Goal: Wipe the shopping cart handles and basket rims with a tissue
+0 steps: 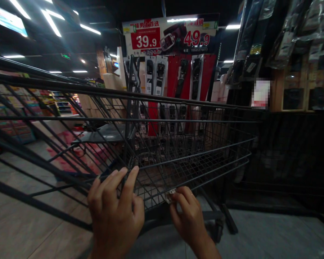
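Observation:
A dark wire shopping cart [178, 108] fills the middle of the view, tilted, its basket showing no goods inside. My left hand [115, 208] rests on the cart's near end, fingers reaching over the wire mesh. My right hand [186, 212] pinches a small pale tag or clip [170, 195] at the lower edge of the mesh. Both hands are close together at the cart's near bottom edge.
A belt display stand [175, 75] with price signs 39.9 and 49.9 stands behind the cart. Hanging packaged goods [286, 32] are at the upper right above a dark counter [294, 151]. Store shelves [8, 111] run along the left; tiled floor [21, 223] lies below.

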A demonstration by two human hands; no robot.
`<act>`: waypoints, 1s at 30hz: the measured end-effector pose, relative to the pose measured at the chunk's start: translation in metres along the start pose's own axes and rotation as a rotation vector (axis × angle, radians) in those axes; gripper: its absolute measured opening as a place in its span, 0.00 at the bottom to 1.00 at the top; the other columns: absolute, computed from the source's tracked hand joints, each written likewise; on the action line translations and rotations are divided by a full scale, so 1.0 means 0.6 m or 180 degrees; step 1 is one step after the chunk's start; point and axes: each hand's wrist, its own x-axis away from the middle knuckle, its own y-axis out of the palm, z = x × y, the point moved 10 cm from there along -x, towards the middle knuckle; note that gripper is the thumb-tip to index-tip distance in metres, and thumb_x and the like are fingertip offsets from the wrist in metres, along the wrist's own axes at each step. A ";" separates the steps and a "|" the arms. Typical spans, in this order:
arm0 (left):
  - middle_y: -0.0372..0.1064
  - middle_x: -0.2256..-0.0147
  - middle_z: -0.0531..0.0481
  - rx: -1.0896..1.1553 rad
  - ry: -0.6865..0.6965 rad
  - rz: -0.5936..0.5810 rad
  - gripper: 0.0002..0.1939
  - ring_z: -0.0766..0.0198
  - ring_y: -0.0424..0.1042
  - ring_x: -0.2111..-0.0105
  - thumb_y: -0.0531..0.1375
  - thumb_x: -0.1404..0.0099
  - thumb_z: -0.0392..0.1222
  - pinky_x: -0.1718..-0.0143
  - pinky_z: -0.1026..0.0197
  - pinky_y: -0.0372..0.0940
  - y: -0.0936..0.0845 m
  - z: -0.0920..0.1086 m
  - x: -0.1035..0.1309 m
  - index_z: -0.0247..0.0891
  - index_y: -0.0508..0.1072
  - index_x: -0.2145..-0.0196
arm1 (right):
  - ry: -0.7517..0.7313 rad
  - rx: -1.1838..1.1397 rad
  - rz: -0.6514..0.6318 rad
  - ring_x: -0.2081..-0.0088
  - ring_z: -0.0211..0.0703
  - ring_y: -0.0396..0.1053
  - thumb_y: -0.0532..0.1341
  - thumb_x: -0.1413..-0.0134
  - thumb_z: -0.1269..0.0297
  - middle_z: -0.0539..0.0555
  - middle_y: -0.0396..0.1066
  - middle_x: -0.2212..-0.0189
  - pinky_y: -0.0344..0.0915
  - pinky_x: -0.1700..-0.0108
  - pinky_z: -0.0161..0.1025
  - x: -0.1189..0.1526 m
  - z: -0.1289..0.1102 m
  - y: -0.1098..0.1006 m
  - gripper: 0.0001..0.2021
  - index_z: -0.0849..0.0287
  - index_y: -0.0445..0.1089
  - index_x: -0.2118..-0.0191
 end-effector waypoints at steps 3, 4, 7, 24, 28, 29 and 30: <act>0.63 0.50 0.36 0.0005 -0.0006 -0.0022 0.32 0.46 0.63 0.48 0.61 0.45 0.30 0.38 0.39 0.53 0.001 0.000 0.001 0.36 0.63 0.42 | 0.0107 0.0043 0.0222 0.66 0.41 0.69 0.54 0.46 0.79 0.54 0.69 0.68 0.69 0.65 0.37 -0.008 0.029 -0.031 0.10 0.58 0.68 0.64; 0.63 0.50 0.36 0.0003 -0.0007 -0.0037 0.33 0.46 0.63 0.48 0.61 0.45 0.31 0.38 0.39 0.53 0.002 0.000 0.001 0.36 0.62 0.41 | 0.0144 0.0068 0.0338 0.66 0.40 0.69 0.55 0.46 0.78 0.53 0.69 0.68 0.69 0.65 0.37 -0.012 0.038 -0.044 0.10 0.58 0.69 0.64; 0.62 0.50 0.37 -0.0015 -0.0008 -0.0057 0.35 0.47 0.63 0.47 0.60 0.45 0.32 0.38 0.39 0.52 0.004 -0.002 0.003 0.38 0.59 0.39 | 0.0316 0.0192 0.0767 0.69 0.39 0.68 0.56 0.45 0.76 0.52 0.68 0.70 0.69 0.67 0.37 -0.024 0.070 -0.090 0.08 0.57 0.70 0.65; 0.55 0.42 0.36 0.0419 0.0184 -0.0198 0.41 0.45 0.53 0.38 0.64 0.43 0.38 0.36 0.40 0.48 0.026 0.064 0.102 0.43 0.53 0.34 | 0.0854 0.0347 0.1331 0.53 0.47 0.68 0.56 0.43 0.73 0.59 0.67 0.57 0.69 0.51 0.49 -0.016 0.122 -0.125 0.13 0.60 0.71 0.53; 0.61 0.47 0.38 0.0400 0.0231 -0.0572 0.39 0.48 0.60 0.44 0.61 0.41 0.39 0.36 0.44 0.47 0.062 0.079 0.131 0.40 0.52 0.34 | 0.0898 0.0234 0.1201 0.54 0.47 0.68 0.56 0.43 0.73 0.59 0.65 0.56 0.72 0.57 0.45 -0.009 0.122 -0.122 0.12 0.59 0.70 0.54; 0.61 0.47 0.37 0.0335 0.0244 -0.0671 0.40 0.47 0.60 0.45 0.60 0.41 0.37 0.37 0.43 0.49 0.072 0.082 0.136 0.38 0.50 0.34 | 0.0954 0.0212 0.1218 0.56 0.46 0.68 0.56 0.43 0.74 0.59 0.65 0.56 0.72 0.60 0.43 -0.006 0.124 -0.122 0.12 0.59 0.70 0.55; 0.61 0.47 0.36 0.0258 0.0243 -0.0724 0.40 0.46 0.60 0.45 0.59 0.41 0.36 0.38 0.42 0.50 0.080 0.084 0.141 0.37 0.49 0.34 | 0.1000 0.0201 0.1235 0.57 0.45 0.68 0.56 0.43 0.74 0.59 0.65 0.56 0.72 0.62 0.42 -0.004 0.124 -0.122 0.11 0.59 0.70 0.56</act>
